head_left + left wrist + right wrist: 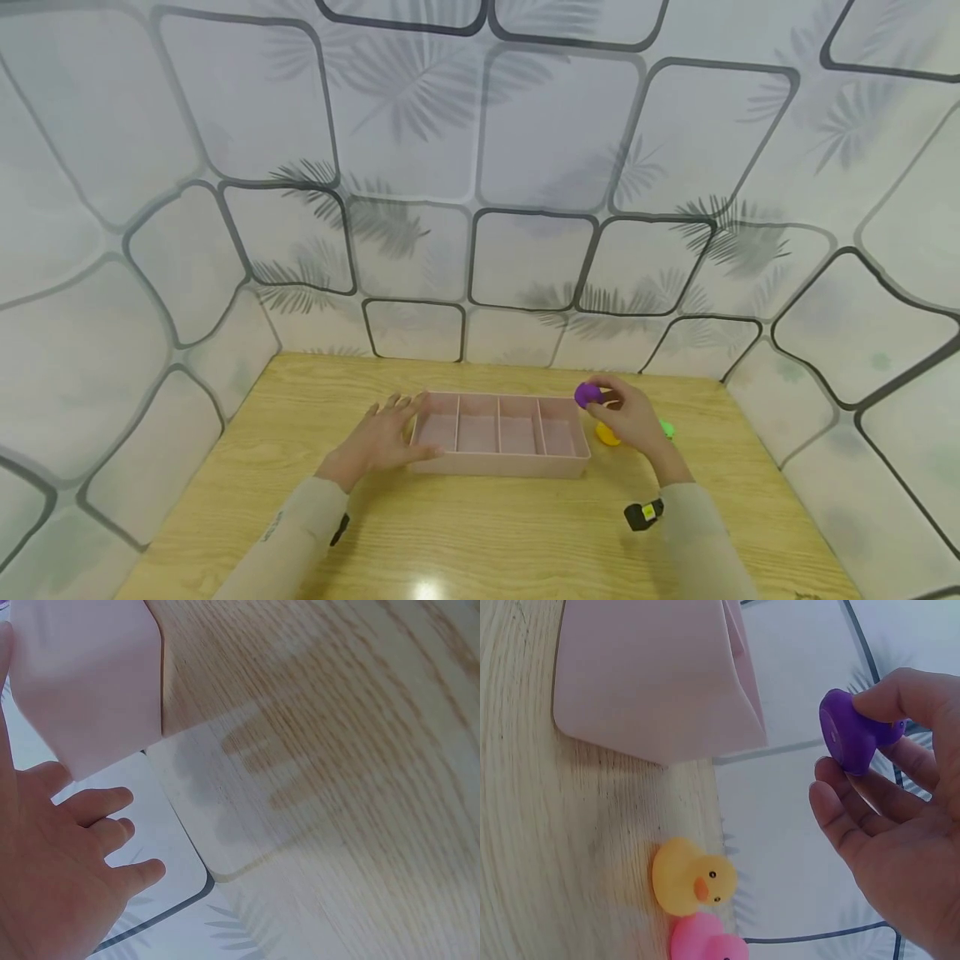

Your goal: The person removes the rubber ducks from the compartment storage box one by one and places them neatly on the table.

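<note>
A pink box (498,464) with several side-by-side compartments stands on the table. My left hand (382,437) rests at its left end, fingers spread and thumb along the front; in the left wrist view the fingertips are right at the box's edge. Between thumb and fingers, my right hand (630,417) pinches a purple rubber duck (847,731), held up in the air by the box's right end. Below that hand, a yellow rubber duck (682,877) sits on the table, with a pink rubber duck (705,937) close beside it in the right wrist view.
A green object (667,428) shows partly behind my right wrist in the head view. The wooden table (450,533) meets patterned walls (540,267) at its back and sides. A black wrist camera (642,515) is worn at my right sleeve.
</note>
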Tool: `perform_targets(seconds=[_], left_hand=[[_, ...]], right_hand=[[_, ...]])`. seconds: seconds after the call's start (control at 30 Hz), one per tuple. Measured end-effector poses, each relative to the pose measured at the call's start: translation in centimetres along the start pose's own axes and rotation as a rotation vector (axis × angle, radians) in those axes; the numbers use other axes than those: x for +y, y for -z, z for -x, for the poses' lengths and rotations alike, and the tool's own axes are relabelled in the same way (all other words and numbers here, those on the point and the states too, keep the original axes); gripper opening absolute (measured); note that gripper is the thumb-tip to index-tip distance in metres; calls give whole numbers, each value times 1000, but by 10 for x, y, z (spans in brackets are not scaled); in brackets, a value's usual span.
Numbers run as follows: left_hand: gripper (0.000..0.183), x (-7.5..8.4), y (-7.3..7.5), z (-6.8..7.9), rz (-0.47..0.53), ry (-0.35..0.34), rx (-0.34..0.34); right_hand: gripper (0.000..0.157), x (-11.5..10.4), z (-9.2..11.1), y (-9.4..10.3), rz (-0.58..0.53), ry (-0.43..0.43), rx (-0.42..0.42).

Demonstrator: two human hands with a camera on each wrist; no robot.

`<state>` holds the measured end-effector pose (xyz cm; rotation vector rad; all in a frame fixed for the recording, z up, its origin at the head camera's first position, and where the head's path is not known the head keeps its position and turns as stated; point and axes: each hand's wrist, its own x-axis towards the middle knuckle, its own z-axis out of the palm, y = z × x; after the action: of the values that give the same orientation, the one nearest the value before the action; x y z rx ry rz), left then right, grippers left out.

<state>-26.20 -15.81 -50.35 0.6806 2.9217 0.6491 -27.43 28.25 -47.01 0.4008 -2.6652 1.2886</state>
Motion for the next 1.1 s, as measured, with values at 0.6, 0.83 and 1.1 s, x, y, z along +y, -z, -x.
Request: perform_targets(seconds=[0.6, 0.83, 1.1], left_hand=[[105, -1, -1, 1, 17, 11, -3], [105, -1, -1, 0, 18, 11, 1], [105, -1, -1, 0, 15, 7, -3]], right_hand=[[38, 18, 13, 24, 35, -39, 43], [40, 21, 19, 35, 48, -45, 68], [44, 25, 28, 47, 80, -119, 64]])
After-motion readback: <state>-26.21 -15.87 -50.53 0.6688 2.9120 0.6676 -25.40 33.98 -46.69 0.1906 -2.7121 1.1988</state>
